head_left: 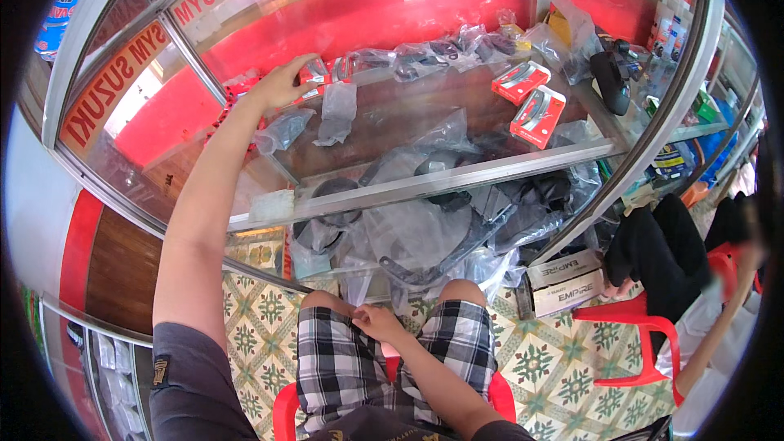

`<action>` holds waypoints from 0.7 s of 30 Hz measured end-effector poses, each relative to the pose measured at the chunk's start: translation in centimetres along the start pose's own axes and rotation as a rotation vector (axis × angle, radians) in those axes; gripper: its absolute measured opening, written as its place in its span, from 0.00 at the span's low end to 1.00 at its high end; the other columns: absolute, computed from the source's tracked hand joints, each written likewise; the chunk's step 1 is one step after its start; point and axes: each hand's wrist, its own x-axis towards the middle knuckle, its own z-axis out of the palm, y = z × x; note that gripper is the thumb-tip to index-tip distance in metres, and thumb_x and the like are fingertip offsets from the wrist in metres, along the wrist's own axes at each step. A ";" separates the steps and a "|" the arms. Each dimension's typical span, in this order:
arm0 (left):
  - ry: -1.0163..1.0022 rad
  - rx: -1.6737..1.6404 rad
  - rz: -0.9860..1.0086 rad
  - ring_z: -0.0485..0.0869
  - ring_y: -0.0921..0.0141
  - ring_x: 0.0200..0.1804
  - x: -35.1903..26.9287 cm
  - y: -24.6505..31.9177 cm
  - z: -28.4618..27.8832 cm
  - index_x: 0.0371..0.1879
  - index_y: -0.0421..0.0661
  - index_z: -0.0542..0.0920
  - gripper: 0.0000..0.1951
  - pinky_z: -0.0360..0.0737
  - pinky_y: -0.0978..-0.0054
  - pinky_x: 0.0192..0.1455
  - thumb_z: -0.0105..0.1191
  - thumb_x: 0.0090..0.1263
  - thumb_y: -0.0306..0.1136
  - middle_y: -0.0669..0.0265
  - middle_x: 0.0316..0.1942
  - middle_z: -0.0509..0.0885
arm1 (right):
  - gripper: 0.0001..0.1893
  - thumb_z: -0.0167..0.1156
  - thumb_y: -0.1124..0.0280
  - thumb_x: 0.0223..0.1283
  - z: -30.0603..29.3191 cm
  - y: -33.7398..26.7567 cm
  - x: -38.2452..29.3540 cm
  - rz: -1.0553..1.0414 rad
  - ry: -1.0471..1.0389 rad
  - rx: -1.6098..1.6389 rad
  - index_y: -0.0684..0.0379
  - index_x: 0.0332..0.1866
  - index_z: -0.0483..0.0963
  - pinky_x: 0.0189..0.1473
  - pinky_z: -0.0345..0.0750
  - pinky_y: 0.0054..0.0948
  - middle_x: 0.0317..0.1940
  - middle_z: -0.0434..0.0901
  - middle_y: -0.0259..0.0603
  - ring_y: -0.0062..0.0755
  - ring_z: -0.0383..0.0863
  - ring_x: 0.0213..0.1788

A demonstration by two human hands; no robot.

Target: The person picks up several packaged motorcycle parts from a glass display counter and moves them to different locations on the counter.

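My left hand point(283, 83) reaches into a glass display case, its fingers around the left end of a small red box point(314, 71). Another red box point(338, 69) stands just to the right of it. Below the hand lie a clear plastic packet point(288, 128) and a whitish plastic bag point(337, 111). My right hand point(376, 322) rests at my left thigh, loosely curled with nothing visible in it. Farther right on the glass shelf, a red and grey carton point(522, 81) lies beside a second such carton point(539, 116).
The aluminium shelf edge point(441, 182) crosses before me. Bagged black parts point(422, 226) fill the lower level; wrapped parts point(456, 52) line the back. At right, a person point(661, 251) sits on a red plastic chair point(643, 318) near long cardboard boxes point(566, 285).
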 end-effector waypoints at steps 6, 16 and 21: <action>-0.348 0.094 -0.032 0.76 0.50 0.52 0.5 0.1 -1.0 0.67 0.57 0.57 0.30 0.72 0.59 0.57 0.50 0.64 0.34 0.49 0.55 0.73 | 0.17 0.59 0.58 0.55 0.6 -0.4 -0.1 -0.042 -0.023 -0.025 0.58 0.45 0.74 0.39 0.77 0.36 0.30 0.82 0.45 0.42 0.82 0.35; 0.163 -0.162 0.042 0.76 0.56 0.55 5.7 8.1 0.2 0.62 0.46 0.63 0.28 0.73 0.63 0.56 0.53 0.62 0.36 0.47 0.52 0.76 | 0.18 0.60 0.58 0.54 0.4 -0.5 -0.3 0.010 -0.079 -0.040 0.57 0.46 0.74 0.41 0.77 0.36 0.31 0.82 0.44 0.42 0.82 0.36; -0.018 -0.437 0.039 0.82 0.59 0.43 7.7 26.5 1.6 0.54 0.44 0.72 0.25 0.78 0.63 0.46 0.51 0.62 0.47 0.52 0.42 0.82 | 0.18 0.60 0.58 0.54 0.4 -0.2 0.0 0.003 -0.045 -0.034 0.58 0.46 0.74 0.41 0.77 0.36 0.31 0.82 0.44 0.42 0.82 0.37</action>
